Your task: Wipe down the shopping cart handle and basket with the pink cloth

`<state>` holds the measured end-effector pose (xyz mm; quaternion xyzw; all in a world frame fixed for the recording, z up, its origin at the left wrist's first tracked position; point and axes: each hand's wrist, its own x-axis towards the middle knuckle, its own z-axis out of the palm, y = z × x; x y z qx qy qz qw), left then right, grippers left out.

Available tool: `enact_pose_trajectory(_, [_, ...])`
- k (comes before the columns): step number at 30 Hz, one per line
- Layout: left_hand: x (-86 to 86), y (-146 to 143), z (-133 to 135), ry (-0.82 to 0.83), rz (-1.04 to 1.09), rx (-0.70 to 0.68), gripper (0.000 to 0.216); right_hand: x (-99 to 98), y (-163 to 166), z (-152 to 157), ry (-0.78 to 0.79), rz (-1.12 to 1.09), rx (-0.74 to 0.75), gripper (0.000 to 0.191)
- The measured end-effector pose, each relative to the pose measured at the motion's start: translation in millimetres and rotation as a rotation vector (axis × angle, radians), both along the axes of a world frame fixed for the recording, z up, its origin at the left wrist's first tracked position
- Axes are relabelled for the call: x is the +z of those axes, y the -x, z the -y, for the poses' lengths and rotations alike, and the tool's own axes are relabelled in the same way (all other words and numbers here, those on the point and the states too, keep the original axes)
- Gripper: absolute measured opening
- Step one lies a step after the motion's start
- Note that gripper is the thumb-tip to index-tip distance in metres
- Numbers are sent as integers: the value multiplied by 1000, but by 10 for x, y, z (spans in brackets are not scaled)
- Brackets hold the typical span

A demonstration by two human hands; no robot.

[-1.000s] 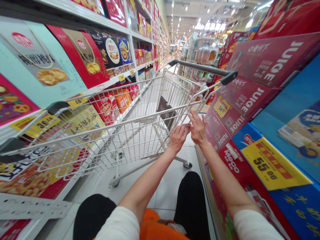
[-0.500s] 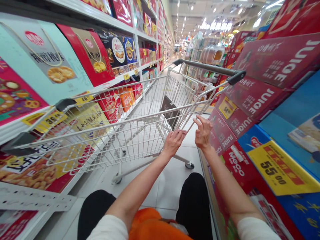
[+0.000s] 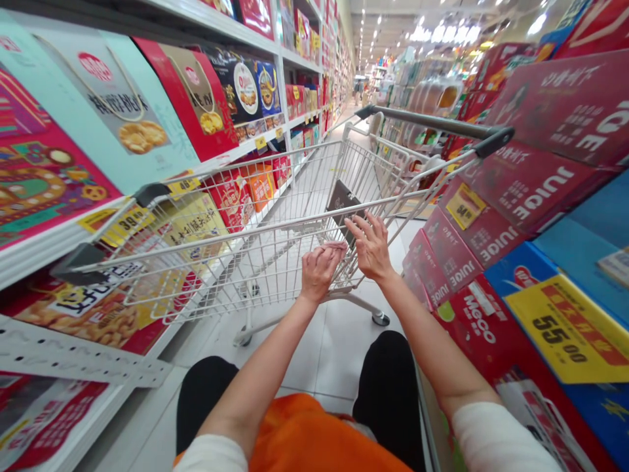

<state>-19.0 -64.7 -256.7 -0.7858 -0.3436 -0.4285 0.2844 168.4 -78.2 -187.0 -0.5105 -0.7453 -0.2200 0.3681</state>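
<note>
An empty wire shopping cart (image 3: pixel 221 216) stands sideways in the aisle in front of me, its dark handle bar (image 3: pixel 437 123) up at the right. My left hand (image 3: pixel 318 270) is curled against the cart's near wire side, fingers bent inward. My right hand (image 3: pixel 371 246) is beside it, fingers spread, touching or just off the same wire side. A dark plate (image 3: pixel 343 200) hangs inside the cart by the child seat flap. Nothing shows in either hand.
Shelves of boxed biscuits (image 3: pixel 132 124) line the left side. Stacked red juice cartons (image 3: pixel 531 190) and blue cartons with a yellow price tag (image 3: pixel 565 328) rise at the right. White tile floor (image 3: pixel 339 347) runs under the cart. My black trousers and orange apron are below.
Both hands have shifted left along the cart's side and drawn closer together. The view has swung slightly right and down, so the cart sits higher and further right.
</note>
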Motion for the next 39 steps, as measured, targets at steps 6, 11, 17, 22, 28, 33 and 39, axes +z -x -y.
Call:
enact_pose_trajectory(6, [-132,89,72,46,-12,-39,27,-196,66,65,-65,-30,-54,57])
enact_pose_trajectory(11, [66,194,23,104,138,-33,36,-452,209,84,-108,-126,-115,53])
enact_pose_trajectory(17, [-109,358,104,19,106,45,28,-672,305,88,128,11,-78,48])
enact_pose_trajectory(22, [-114,389,198,59,148,24,30,-922,374,112,268,90,-47,44])
enact_pose_trajectory(28, [196,161,34,52,166,8,33,-1117,417,73,201,40,-60,43])
enact_pose_trajectory(33, [-176,169,52,43,145,20,28,-1213,348,30,140,-58,24,41])
enact_pose_trajectory(39, [-259,357,137,91,160,-8,29,-1302,402,-33,98,-48,-51,40])
